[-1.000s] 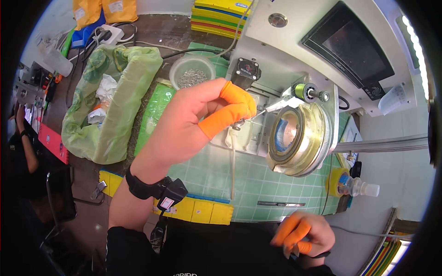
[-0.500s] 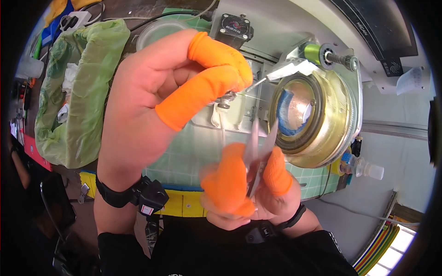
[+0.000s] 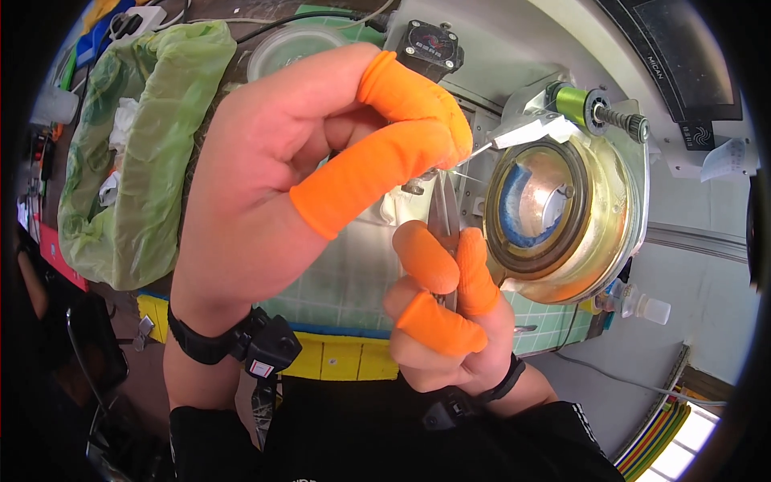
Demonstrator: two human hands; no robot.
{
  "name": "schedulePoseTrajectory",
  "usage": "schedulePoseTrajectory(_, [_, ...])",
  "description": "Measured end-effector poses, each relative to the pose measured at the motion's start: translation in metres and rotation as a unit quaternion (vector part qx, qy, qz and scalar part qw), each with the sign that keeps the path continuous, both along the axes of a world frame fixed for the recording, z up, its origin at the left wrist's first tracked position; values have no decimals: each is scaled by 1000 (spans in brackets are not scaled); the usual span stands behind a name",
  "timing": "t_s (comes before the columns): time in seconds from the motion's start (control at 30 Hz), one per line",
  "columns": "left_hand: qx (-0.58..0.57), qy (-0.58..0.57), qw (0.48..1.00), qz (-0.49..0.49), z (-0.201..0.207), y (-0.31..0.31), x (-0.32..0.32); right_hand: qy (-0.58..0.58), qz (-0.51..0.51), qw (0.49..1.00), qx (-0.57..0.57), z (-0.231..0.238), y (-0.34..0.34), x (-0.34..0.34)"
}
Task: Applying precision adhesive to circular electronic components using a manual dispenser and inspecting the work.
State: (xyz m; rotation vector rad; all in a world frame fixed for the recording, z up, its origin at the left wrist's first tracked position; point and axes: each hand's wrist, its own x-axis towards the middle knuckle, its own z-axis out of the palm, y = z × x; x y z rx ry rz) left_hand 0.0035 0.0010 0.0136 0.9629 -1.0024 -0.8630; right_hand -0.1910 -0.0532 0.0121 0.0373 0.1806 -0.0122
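Note:
My left hand [image 3: 337,153], with orange finger covers on thumb and forefinger, pinches at the machine's middle. A fine thread [image 3: 470,176] runs out to the right from those fingertips; what else they grip is hidden. My right hand [image 3: 446,313], also in orange finger covers, is closed round metal tweezers [image 3: 442,213] pointing upward. Their two arms are pressed together, and the tips reach just below my left fingertips. Close to the left fingertips, on the right, is the thin metal tip of a white arm [image 3: 530,131]. A small metal fitting [image 3: 413,188] shows under the left thumb.
A round brass-coloured bowl [image 3: 614,217] with a blue lining stands right of my hands, below a green spool [image 3: 572,102]. A black motor [image 3: 430,46] sits behind. A bin lined with a green bag [image 3: 148,217] is at left. A green cutting mat [image 3: 321,301] covers the bench.
My right hand has moved up with the tweezers, whose parted arms are now pressed together near the left fingertips. In the picture, my left hand and the machine sit slightly further right.

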Motion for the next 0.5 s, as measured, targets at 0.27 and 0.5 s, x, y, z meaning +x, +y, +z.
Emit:
schedulePoseTrajectory(0.27, [7, 1, 1000, 1, 1, 0, 2, 26, -10, 999, 25, -1, -1, 5])
schedulePoseTrajectory(0.5, [-2, 17, 1000, -1, 0, 0, -2, -11, -25, 999, 30, -3, 2, 4])
